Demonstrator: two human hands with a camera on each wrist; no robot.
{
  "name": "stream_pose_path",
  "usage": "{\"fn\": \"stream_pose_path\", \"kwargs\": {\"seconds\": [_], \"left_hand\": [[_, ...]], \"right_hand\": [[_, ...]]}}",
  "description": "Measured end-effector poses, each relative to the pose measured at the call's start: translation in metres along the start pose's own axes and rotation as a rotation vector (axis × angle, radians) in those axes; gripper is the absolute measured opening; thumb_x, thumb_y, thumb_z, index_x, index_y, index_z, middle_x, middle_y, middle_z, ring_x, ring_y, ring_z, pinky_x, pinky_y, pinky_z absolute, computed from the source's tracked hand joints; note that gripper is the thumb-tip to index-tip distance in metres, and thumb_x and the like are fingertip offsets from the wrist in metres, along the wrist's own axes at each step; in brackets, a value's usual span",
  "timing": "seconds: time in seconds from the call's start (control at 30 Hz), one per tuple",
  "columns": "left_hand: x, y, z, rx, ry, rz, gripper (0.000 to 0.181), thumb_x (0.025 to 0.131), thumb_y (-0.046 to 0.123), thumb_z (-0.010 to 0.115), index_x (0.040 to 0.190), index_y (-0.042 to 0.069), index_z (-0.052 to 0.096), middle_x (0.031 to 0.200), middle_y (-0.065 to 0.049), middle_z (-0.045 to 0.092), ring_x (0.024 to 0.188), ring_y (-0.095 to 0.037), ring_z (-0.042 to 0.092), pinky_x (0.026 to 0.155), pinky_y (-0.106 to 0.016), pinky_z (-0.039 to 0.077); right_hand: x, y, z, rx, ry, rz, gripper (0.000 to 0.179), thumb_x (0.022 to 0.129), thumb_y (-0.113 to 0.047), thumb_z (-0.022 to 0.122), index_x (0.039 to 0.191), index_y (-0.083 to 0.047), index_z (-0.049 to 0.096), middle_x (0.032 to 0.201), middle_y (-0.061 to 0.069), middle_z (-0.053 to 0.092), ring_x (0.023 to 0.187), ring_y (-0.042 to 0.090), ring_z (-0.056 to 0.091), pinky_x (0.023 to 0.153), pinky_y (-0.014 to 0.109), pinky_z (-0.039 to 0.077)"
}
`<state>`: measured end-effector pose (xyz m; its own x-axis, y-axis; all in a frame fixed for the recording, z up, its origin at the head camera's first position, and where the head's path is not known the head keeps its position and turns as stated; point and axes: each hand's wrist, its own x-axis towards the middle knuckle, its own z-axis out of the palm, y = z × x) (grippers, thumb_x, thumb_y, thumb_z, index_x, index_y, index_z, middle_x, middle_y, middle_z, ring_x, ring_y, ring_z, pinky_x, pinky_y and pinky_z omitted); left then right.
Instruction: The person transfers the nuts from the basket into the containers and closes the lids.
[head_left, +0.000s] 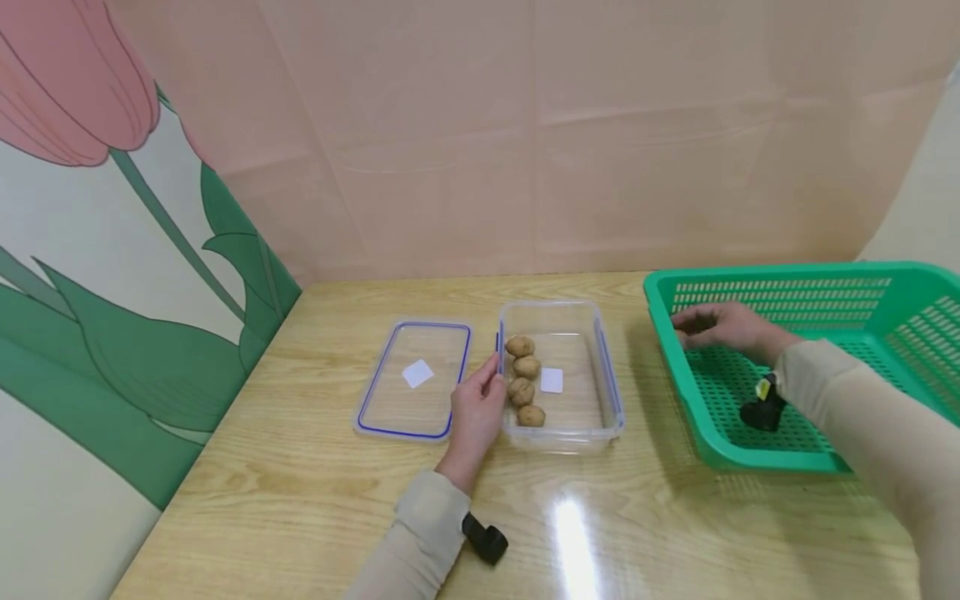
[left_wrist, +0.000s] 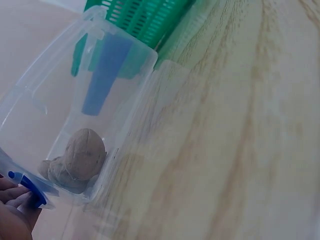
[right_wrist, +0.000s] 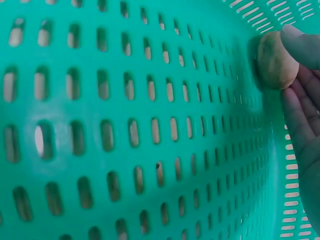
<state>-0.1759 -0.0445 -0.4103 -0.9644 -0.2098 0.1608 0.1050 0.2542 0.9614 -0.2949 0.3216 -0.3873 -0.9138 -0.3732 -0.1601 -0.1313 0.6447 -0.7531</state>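
Note:
My left hand [head_left: 477, 408] grips the left rim of a clear plastic box [head_left: 609, 379]. In the left wrist view its fingertips [left_wrist: 22, 200] lie at a blue-edged strip on the box's side. Several walnuts [head_left: 527, 367] stand in a row along that wall inside, beside a white square label [head_left: 552, 381]. Over at the right, my right hand [head_left: 723, 329] reaches into a green basket [head_left: 678, 375] near its left wall. The right wrist view shows a walnut [right_wrist: 275, 62] pinched between thumb and fingers, low in the basket's corner.
Left of the box lies its clear lid [head_left: 390, 417] with a blue seal and a white label [head_left: 417, 373]. The wooden table [head_left: 300, 500] meets a pink cloth backdrop [head_left: 450, 167]. A tulip-patterned panel [head_left: 150, 350] stands at the left.

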Motion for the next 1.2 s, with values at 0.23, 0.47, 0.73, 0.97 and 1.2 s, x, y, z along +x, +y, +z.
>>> {"fn": "stream_pose_path", "kwargs": {"seconds": [0.23,0.47,0.73,0.97,1.2], "left_hand": [[-0.001,0.0,0.0,0.011,0.011,0.018,0.037,0.087,0.007,0.052,0.124,0.004,0.057,0.125,-0.01,0.058,0.118,-0.023,0.053,0.094,-0.03,0.047],[-0.001,-0.001,0.001,0.02,0.011,0.022,0.037,0.087,0.006,0.052,0.124,0.005,0.057,0.125,-0.01,0.058,0.117,-0.022,0.053,0.093,-0.029,0.048],[-0.001,-0.002,-0.001,0.026,-0.001,0.004,0.038,0.088,0.008,0.051,0.126,0.007,0.056,0.126,-0.008,0.057,0.117,-0.02,0.053,0.094,-0.031,0.048],[0.001,-0.003,-0.001,0.021,-0.01,-0.026,0.039,0.089,0.011,0.05,0.127,0.011,0.055,0.129,-0.005,0.055,0.118,-0.017,0.052,0.093,-0.027,0.049],[0.0,-0.001,0.0,0.003,-0.004,-0.024,0.038,0.089,0.01,0.052,0.127,0.01,0.056,0.128,-0.006,0.056,0.119,-0.02,0.052,0.094,-0.029,0.047]], "right_hand": [[0.006,0.003,0.005,-0.07,-0.027,-0.014,0.054,0.08,-0.016,0.071,0.123,0.011,0.051,0.122,0.028,0.055,0.101,0.019,0.058,0.079,0.029,0.054],[0.006,0.004,0.003,-0.083,-0.024,-0.001,0.056,0.08,-0.019,0.071,0.125,0.008,0.051,0.125,0.028,0.053,0.109,0.033,0.055,0.082,0.035,0.053],[0.001,-0.003,-0.006,-0.042,-0.01,-0.002,0.053,0.085,-0.028,0.066,0.127,0.0,0.051,0.133,0.018,0.05,0.118,0.031,0.05,0.092,0.043,0.047],[0.0,-0.013,-0.02,0.103,0.06,-0.038,0.048,0.087,-0.024,0.064,0.126,0.001,0.051,0.1,-0.02,0.062,0.092,-0.003,0.057,0.08,0.02,0.049],[-0.005,-0.019,-0.028,0.164,0.174,-0.034,0.042,0.086,-0.022,0.065,0.124,-0.008,0.056,0.095,-0.02,0.065,0.091,0.0,0.059,0.077,0.015,0.047]]}}
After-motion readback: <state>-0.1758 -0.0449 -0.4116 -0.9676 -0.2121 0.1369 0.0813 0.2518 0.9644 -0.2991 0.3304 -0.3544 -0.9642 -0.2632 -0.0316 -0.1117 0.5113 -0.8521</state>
